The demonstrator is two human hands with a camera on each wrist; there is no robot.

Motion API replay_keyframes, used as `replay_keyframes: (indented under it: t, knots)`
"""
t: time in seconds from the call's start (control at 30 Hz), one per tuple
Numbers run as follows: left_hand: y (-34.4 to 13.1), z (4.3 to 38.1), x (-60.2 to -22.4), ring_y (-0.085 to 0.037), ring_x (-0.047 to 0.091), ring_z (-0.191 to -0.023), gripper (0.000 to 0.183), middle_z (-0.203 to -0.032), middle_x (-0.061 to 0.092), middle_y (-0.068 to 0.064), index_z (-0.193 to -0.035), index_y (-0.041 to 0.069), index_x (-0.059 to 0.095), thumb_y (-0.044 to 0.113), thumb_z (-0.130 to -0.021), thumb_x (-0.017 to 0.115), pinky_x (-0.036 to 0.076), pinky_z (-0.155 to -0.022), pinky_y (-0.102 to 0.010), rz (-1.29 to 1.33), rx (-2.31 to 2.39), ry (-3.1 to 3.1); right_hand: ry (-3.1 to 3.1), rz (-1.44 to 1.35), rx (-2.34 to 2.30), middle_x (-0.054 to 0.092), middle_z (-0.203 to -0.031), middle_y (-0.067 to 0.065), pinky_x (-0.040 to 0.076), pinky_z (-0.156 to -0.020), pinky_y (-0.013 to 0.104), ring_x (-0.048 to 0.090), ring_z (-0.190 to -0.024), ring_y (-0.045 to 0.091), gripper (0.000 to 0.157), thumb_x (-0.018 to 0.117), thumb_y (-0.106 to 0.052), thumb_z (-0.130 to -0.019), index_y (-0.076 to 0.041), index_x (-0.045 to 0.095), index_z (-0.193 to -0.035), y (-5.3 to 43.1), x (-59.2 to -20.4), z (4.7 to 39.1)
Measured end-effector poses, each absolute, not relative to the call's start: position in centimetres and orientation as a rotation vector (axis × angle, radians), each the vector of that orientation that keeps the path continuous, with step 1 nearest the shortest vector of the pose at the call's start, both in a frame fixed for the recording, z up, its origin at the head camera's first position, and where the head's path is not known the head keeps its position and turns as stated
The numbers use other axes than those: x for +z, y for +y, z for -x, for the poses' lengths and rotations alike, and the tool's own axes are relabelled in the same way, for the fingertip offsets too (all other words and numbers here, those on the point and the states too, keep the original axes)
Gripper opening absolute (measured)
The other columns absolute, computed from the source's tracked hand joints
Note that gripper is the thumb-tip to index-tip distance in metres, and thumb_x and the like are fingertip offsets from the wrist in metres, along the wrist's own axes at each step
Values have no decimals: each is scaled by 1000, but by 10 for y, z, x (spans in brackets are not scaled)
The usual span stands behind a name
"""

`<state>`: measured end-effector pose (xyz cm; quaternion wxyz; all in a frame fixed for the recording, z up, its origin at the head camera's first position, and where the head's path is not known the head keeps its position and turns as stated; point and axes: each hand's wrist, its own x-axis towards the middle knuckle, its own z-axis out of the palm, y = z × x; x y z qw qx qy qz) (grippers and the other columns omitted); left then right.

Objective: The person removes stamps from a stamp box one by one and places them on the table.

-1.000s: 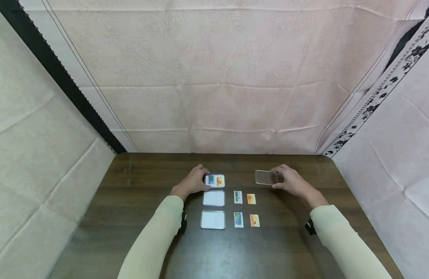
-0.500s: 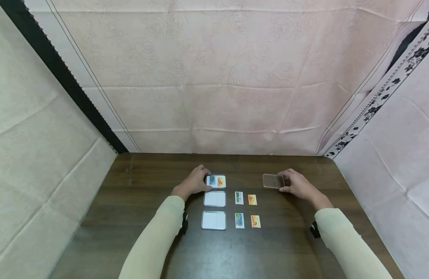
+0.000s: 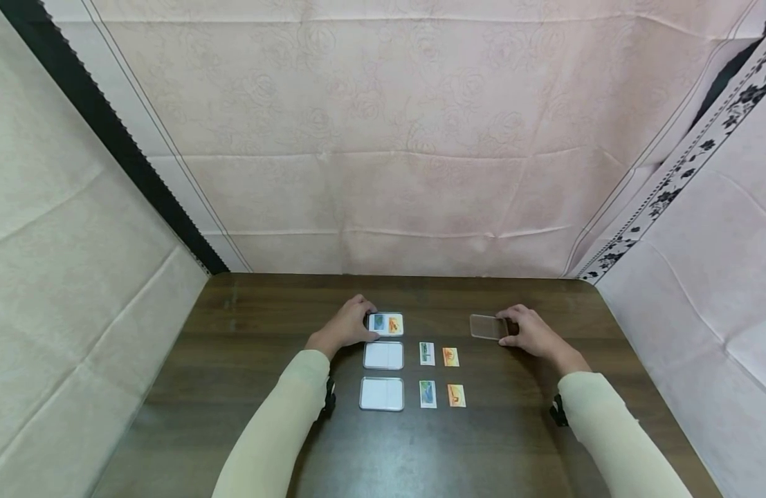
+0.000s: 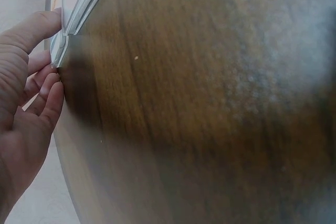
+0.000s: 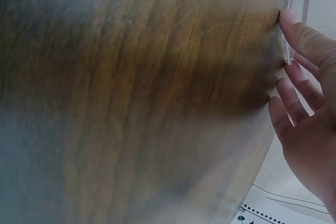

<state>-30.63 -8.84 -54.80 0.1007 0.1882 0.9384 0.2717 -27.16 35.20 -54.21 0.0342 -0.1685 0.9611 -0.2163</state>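
Note:
My left hand (image 3: 348,322) grips the left end of the farthest shallow white case (image 3: 385,332), thumb on the near edge and fingers on the far edge. Two small picture cards, one blue-green (image 3: 379,322) and one orange (image 3: 393,324), lie side by side in it. At the right, my right hand (image 3: 531,333) holds a clear rectangular plastic lid (image 3: 486,326) by its right end, between thumb and fingers. In the right wrist view the lid's edge (image 5: 288,51) shows at the fingertips, close over the table. The left wrist view catches the case edges (image 4: 86,3) beside the thumb.
Two more white cases (image 3: 383,355) (image 3: 381,394) lie in a column nearer the body. Right of each are a blue-green card (image 3: 427,353) (image 3: 427,394) and an orange card (image 3: 450,357) (image 3: 456,395). Pale cloth (image 3: 389,207) hangs behind the brown wooden table (image 3: 264,429).
My right hand has moved right and slightly nearer the body with the clear lid, settling over the last half second. The left hand stays at the farthest case.

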Motion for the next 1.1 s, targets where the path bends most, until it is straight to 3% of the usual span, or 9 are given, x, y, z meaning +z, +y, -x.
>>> replay_keyframes:
  t: [0.2, 0.63, 1.1]
  knots:
    - [-88, 306, -548, -19, 53, -111, 59, -124, 56, -4, -132, 7, 65, 34, -84, 87, 50, -103, -39, -553, 803, 2770, 2929, 469, -668, 52, -135, 28, 41, -104, 64, 48, -126, 50, 58, 85, -19, -85, 1, 63, -136, 351, -541, 270]
    - [-89, 308, -549, -18, 54, -110, 60, -125, 56, -5, -133, 6, 65, 35, -84, 86, 51, -102, -38, -587, 793, 2772, 2944, 504, -647, 53, -134, 29, 42, -102, 64, 49, -124, 50, 64, 86, -22, -85, 2, 60, -138, 352, -541, 270]
    - [-90, 308, -548, -18, 53, -110, 60, -124, 55, -4, -133, 6, 65, 35, -85, 86, 50, -101, -37, -575, 804, 2760, 2908, 440, -751, 48, -146, 25, 40, -108, 65, 47, -133, 45, 65, 79, -28, -92, -1, 54, -146, 341, -526, 268]
